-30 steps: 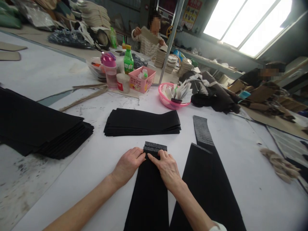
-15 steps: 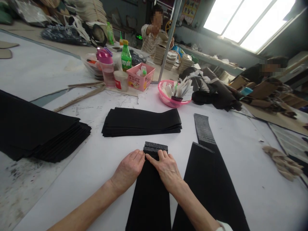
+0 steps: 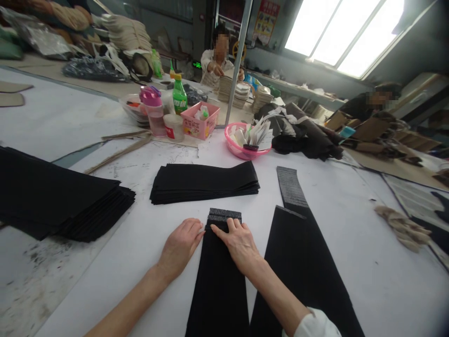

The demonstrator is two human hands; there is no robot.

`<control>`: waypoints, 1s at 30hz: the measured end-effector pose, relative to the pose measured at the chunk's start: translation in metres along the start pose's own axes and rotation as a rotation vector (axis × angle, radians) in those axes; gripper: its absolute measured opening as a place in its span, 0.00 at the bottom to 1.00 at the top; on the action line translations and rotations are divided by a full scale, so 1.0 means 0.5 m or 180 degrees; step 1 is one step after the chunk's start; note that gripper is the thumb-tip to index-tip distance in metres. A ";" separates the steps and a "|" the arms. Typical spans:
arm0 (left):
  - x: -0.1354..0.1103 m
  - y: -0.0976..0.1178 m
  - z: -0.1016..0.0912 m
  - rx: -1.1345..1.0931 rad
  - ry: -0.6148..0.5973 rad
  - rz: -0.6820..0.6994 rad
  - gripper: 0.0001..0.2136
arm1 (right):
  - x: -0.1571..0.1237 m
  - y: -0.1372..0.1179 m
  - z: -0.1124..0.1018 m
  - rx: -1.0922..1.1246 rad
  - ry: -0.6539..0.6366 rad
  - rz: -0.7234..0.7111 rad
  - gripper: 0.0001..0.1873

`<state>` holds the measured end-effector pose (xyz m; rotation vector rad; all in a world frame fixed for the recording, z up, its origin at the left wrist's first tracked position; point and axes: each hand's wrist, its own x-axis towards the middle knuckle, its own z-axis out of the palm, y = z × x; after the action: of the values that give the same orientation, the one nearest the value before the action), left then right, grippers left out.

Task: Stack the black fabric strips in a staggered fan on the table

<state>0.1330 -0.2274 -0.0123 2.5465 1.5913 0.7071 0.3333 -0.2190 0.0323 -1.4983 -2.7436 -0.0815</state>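
Observation:
A long black fabric strip (image 3: 218, 285) lies lengthwise in front of me, with speckled grey bands (image 3: 224, 214) across its far end. My left hand (image 3: 181, 245) is closed, its thumb and fingertips pinched at the strip's left edge just below the bands. What lies between those fingertips is too small to make out clearly. Across the strip's far end my right hand (image 3: 240, 243) presses down, thumb stretched left and fingers bent onto the fabric by its right edge. To the right lie more black strips (image 3: 298, 271), one of them ending in a grey striped band (image 3: 292, 187).
Stacks of black strips lie behind my hands (image 3: 206, 180) and at left (image 3: 59, 192). Farther back stand a pink basket (image 3: 245, 152), a pink box (image 3: 201, 122), a green bottle (image 3: 179, 98) and a metal pole (image 3: 238, 61). A crumpled cloth (image 3: 403, 229) lies right. Two people sit beyond.
The view has tilted up slightly and shifted right. My left fingertips have eased a little leftward and loosened at the strip's edge. My right hand stays pressed on the strip.

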 end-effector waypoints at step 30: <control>-0.006 0.018 0.027 0.0492 0.0326 0.0465 0.12 | -0.038 0.042 -0.011 0.0543 0.0251 0.1056 0.07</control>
<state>0.1450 -0.2317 -0.0228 2.8044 1.5586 0.7675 0.3611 -0.2242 0.0377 -1.8281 -2.3372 0.0932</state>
